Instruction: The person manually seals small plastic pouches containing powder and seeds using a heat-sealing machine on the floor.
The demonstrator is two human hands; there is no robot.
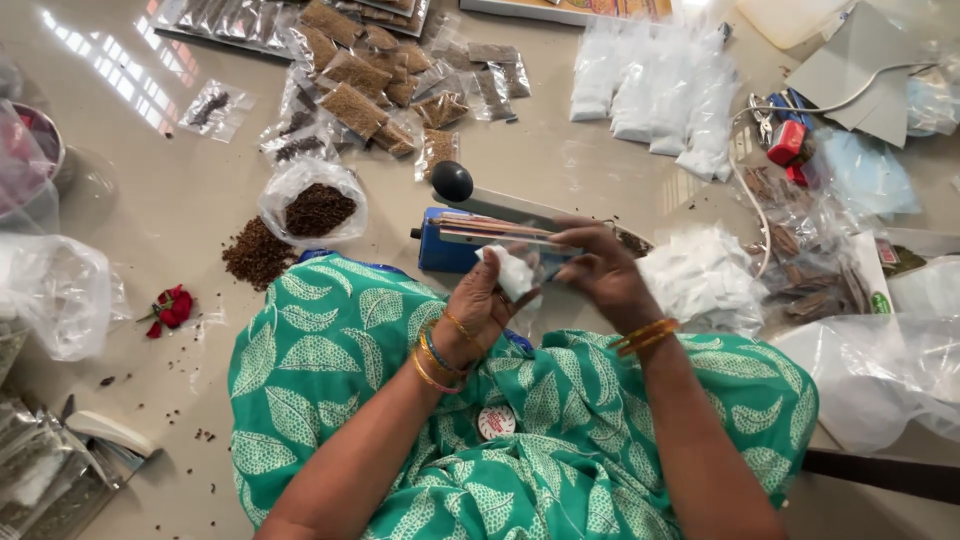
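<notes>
Both hands pinch one small, soft white packet (516,272), left hand (478,312) under it, right hand (606,270) beside the blue sealing machine (450,250) with its round black knob.

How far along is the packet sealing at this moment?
Done, by the look of it: a heap of filled small white packets and rows of brown seed packets lie beyond the blue heat sealer. In hand: the left hand holds a small white pouch at the sealer, the right hand beside it. Left: a pile of white pouches and loose brown seeds.
</notes>
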